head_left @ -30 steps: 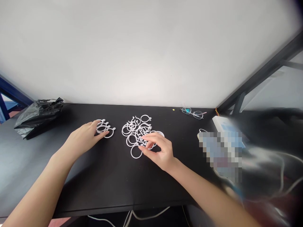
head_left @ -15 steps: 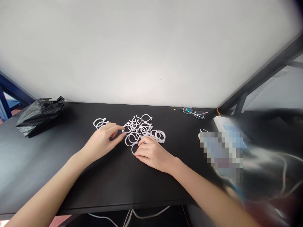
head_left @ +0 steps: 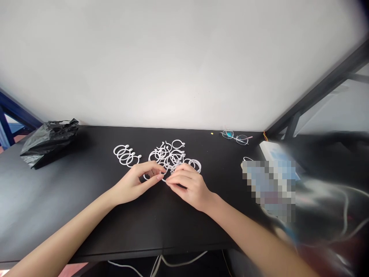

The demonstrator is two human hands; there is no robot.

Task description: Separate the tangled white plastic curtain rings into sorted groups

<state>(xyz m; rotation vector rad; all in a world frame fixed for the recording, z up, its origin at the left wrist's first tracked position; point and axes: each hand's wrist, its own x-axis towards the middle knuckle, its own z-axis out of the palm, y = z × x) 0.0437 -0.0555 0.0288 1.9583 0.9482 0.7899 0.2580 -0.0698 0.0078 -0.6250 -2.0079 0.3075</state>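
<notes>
Between my hands is a white plastic ring [head_left: 163, 179], its lower arc showing and the rest covered by fingers. My left hand [head_left: 137, 180] pinches it from the left with thumb and forefinger. From the other side, the closed fingers of my right hand [head_left: 188, 185] grip it too. Just beyond the fingertips lies a loose pile of similar white rings [head_left: 170, 154], several with small knobs or eyelets. Another ring is partly hidden behind my left fingers. Left of the pile, several rings [head_left: 125, 156] overlap in a slanting row on the black table [head_left: 138, 227].
A crumpled black plastic bag [head_left: 50, 142] sits at the far left. Eyeglasses [head_left: 235, 137] lie near the wall [head_left: 184, 65]. To the right are a white box [head_left: 269, 150], a blurred-out flat item [head_left: 268, 188] and cables. More cables [head_left: 184, 264] hang below the table edge.
My left hand has moved right, from beside the row to the ring at my right hand, and closed on it. The row of rings at left is now uncovered.
</notes>
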